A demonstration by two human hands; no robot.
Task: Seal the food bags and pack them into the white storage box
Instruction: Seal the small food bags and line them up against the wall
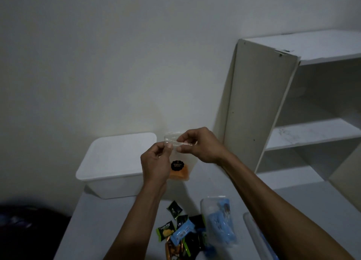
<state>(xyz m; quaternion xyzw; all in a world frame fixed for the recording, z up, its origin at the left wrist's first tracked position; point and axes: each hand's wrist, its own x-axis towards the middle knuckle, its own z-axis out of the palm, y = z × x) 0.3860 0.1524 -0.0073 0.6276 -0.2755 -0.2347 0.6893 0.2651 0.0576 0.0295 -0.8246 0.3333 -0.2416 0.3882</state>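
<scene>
Dim white walls back a pale worktop (117,220). Above its middle, a clear zip-top plastic bag with orange food and a round black label (180,168) hangs upright, its seal strip running crosswise. The left hand (156,162) pinches the strip's left end; the right hand (199,146) pinches farther right. A lidded white plastic storage box (117,162) sits toward the far-left corner, nearer the left hand.
</scene>
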